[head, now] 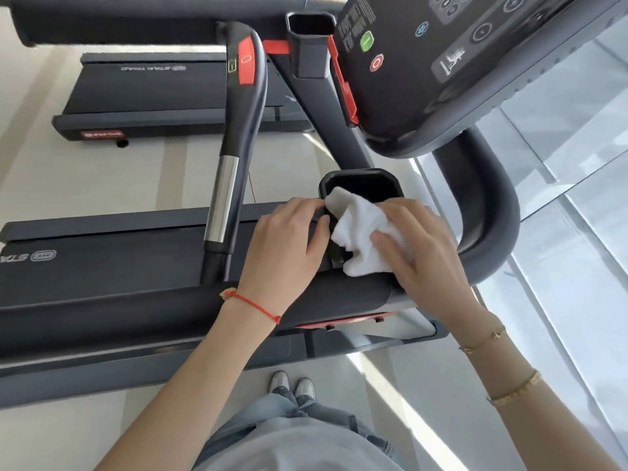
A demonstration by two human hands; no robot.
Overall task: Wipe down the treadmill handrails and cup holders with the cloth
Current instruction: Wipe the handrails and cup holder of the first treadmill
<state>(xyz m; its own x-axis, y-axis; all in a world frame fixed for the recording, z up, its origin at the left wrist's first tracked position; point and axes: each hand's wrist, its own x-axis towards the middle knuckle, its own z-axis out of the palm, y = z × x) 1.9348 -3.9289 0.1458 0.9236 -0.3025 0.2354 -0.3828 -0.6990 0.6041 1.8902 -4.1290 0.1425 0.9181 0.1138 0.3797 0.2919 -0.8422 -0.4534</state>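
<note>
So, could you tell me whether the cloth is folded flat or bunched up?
Bunched up: the white cloth lies crumpled over the cup holder rim under the right hand.

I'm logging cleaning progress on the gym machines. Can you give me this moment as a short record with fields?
cloth: white cloth, draped over the near cup holder's rim
near cup holder: black cup holder, partly covered by the cloth
right hand: right hand presses the cloth with flat fingers
left hand: left hand rests on the holder's left edge
far cup holder: second cup holder, untouched now
handrail: padded handrail, no hand on it
</note>
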